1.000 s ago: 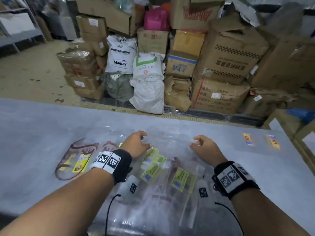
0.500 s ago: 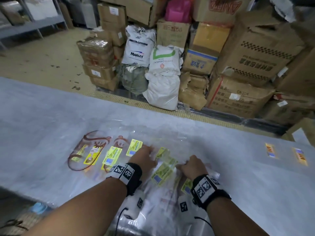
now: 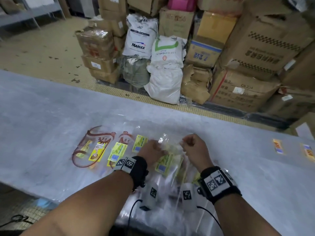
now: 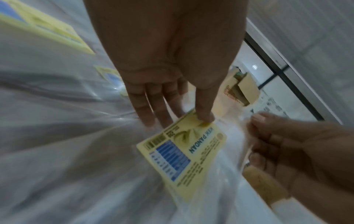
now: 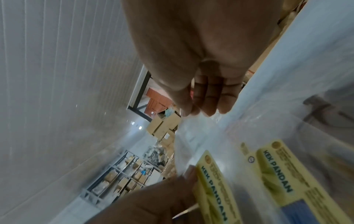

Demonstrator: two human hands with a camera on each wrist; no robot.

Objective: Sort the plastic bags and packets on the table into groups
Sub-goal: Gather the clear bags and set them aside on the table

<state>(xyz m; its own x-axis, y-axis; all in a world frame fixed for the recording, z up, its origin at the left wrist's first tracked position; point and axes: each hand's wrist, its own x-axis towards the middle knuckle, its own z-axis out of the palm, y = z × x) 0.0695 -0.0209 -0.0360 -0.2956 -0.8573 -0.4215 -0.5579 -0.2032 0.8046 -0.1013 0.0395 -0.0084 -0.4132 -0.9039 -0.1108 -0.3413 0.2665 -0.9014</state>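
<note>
A clear plastic bag with a yellow-green KEK PANDAN label [image 3: 164, 163] [image 4: 184, 151] is held up over a heap of similar clear bags [image 3: 170, 193] at the table's near edge. My left hand [image 3: 157, 149] [image 4: 184, 119] pinches its top edge at the label, thumb on the label. Just to the right, my right hand [image 3: 185, 144] [image 5: 199, 111] pinches the bag's clear film with curled fingers. To the left, two monkey-print bags [image 3: 95, 147] and two pandan-label bags [image 3: 117, 151] lie flat in a row.
The grey table [image 3: 51, 108] stretches left and right. Two small printed labels [image 3: 277, 146] lie on it at the far right. Beyond the far edge stand white sacks [image 3: 163, 68] and stacked cardboard boxes [image 3: 255, 48].
Both hands came together from resting apart on the heap and now pinch the top of one pandan bag, raised slightly. The view has shifted to the left.
</note>
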